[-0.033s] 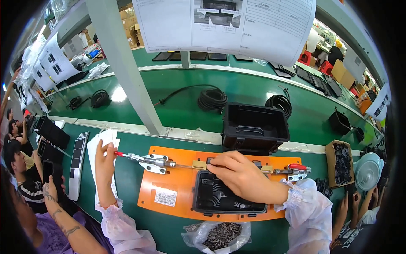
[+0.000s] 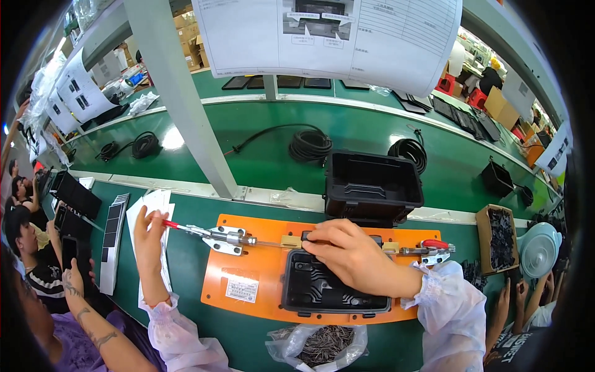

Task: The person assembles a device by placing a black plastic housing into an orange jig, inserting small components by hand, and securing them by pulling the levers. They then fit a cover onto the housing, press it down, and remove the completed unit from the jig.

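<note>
In the head view, the black tray lies on the orange board, near its middle, with its ribbed inside facing up. The right hand is laid over the tray's upper part, fingers bent and tips beside the left brass block. It hides a good share of the tray from me, so I can't make out whether that grip is closed around anything.

The left hand is raised at the board's left end, half-curled fingers at the tip of a red handle on the left clamp. Whether this grip is tightened there, I can't say. At the other end sits the right clamp, beyond the right brass block.

Plenty crowds round. A deep black box stands right behind the board. In front, a plastic bag of metal pins rests on the green worktop. White papers lie by the left hand, with a strip of dark panels left of them. To the right are a cardboard box of small black pieces and a pale round bowl. Coiled cables lie beyond the rail. A slanting post cuts across them, and a hanging sheet blocks the far side. A co-worker's hand holds a dark flat thing at the left.
</note>
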`<action>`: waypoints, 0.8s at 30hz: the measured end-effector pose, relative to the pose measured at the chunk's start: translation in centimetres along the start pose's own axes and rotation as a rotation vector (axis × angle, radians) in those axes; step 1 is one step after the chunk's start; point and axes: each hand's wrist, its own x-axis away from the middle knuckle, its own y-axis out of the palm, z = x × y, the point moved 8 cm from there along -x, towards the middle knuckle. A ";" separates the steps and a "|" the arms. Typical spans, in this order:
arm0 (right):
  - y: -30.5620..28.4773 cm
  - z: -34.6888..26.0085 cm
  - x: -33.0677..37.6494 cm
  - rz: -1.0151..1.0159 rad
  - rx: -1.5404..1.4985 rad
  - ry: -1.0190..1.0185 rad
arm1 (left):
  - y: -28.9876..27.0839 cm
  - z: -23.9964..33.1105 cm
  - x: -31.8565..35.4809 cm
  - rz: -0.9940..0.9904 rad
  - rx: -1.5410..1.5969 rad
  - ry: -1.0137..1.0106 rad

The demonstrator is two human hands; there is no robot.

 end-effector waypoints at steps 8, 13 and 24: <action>-0.9 0.8 0.0 0.057 -0.034 0.119 | 5.0 10.3 2.8 -0.058 0.230 0.334; -0.5 0.5 -0.4 0.053 -0.007 0.082 | 5.0 11.3 3.9 0.003 0.066 0.468; -0.4 0.5 0.0 0.146 -0.012 0.077 | 16.8 13.2 14.8 -0.400 -0.617 1.018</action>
